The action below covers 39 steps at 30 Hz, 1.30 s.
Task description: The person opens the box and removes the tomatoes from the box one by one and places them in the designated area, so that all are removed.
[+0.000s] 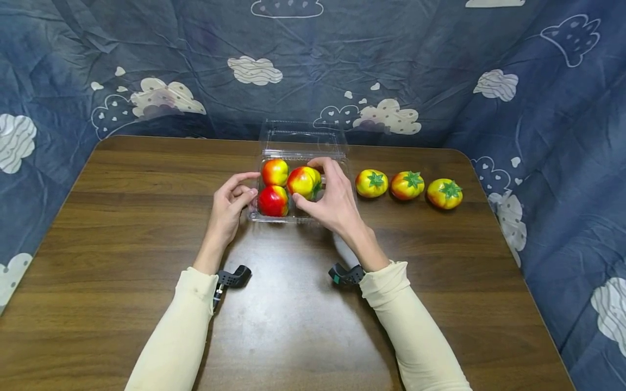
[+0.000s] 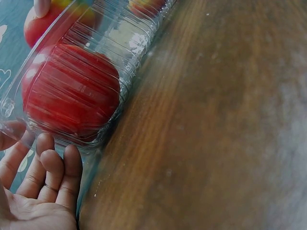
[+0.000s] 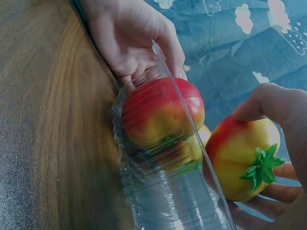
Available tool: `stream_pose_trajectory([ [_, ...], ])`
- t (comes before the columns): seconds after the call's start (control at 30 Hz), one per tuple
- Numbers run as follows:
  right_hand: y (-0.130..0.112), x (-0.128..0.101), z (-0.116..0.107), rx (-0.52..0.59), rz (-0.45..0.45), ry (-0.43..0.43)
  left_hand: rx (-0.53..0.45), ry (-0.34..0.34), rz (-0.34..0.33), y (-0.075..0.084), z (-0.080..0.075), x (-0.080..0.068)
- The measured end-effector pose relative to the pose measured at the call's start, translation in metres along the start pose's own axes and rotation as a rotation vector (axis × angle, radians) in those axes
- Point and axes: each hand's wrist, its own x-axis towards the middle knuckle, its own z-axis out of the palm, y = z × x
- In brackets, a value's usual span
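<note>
A clear plastic clamshell container (image 1: pixel 299 218) sits at the table's far middle, its lid (image 1: pixel 302 134) open behind it. Two red-yellow tomatoes (image 1: pixel 275 171) (image 1: pixel 273 201) lie in its left half. My right hand (image 1: pixel 307 181) grips a third tomato (image 1: pixel 300 182) over the container's right half; in the right wrist view this tomato (image 3: pixel 240 153) shows its green stalk between my thumb and fingers. My left hand (image 1: pixel 253 184) holds the container's left wall, its fingers (image 2: pixel 48 163) curled at the near corner beside the red tomato (image 2: pixel 72 91).
Three more tomatoes (image 1: pixel 371 183) (image 1: pixel 407 185) (image 1: pixel 445 193) stand in a row on the brown wooden table (image 1: pixel 146 228), right of the container. A blue cloud-patterned cloth (image 1: pixel 391 65) hangs behind and around the table's edges.
</note>
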Motion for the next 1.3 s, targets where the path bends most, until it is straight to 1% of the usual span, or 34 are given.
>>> stream_pose_trajectory([
  [0.13, -0.001, -0.001, -0.002, 0.011, 0.002, 0.010, 0.007, 0.001, 0.001, 0.000, -0.001, 0.001],
  [0.4, -0.002, -0.005, -0.007, 0.002, -0.062, 0.047, 0.009, 0.002, -0.004, 0.000, 0.001, -0.001],
  [0.53, -0.002, -0.007, -0.011, -0.001, -0.077, 0.060, 0.007, -0.001, -0.002, 0.000, 0.002, -0.001],
  [0.77, -0.001, -0.006, -0.017, -0.013, -0.056, 0.067, 0.014, 0.004, 0.006, 0.000, 0.001, 0.000],
  [1.0, 0.006, -0.008, -0.024, -0.030, -0.031, 0.069, 0.013, 0.000, 0.004, -0.002, 0.000, 0.001],
  [1.2, 0.020, -0.018, -0.036, -0.067, -0.035, 0.106, 0.020, 0.010, -0.002, -0.002, 0.001, 0.000],
  [1.3, 0.029, -0.024, -0.044, -0.088, -0.013, 0.122, 0.011, 0.010, 0.000, -0.002, 0.001, 0.000],
])
